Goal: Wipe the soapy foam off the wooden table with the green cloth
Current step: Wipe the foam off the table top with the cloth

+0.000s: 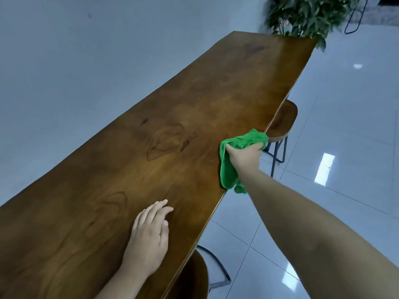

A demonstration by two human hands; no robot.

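- A long, narrow wooden tabletop [172, 126] is seen running away from the camera; its brown surface is glossy and marked with dark knots and swirling grain.
- The green cloth [228, 169] is found at the right-hand edge of the tabletop, about halfway along, bunched up, with its lower end hanging just past the edge.
- The cloth is gripped by the right hand [244, 156], whose fingers are curled round the gathered fabric and pressed down at the table's edge.
- The left hand [149, 236] is laid flat on the wood nearer the camera, palm down, fingers straight and close together, holding nothing.
- A round wooden stool [282, 119] on dark metal legs is tucked under the right edge just beyond the cloth; a second stool [194, 277] is partly seen under the near end.
- A leafy plant [308, 16] is placed at the far end of the table.
- The tiled floor [345, 126] to the right is pale and shiny, with bright light patches reflected in it.
- A plain pale wall [86, 50] is seen along the left side.
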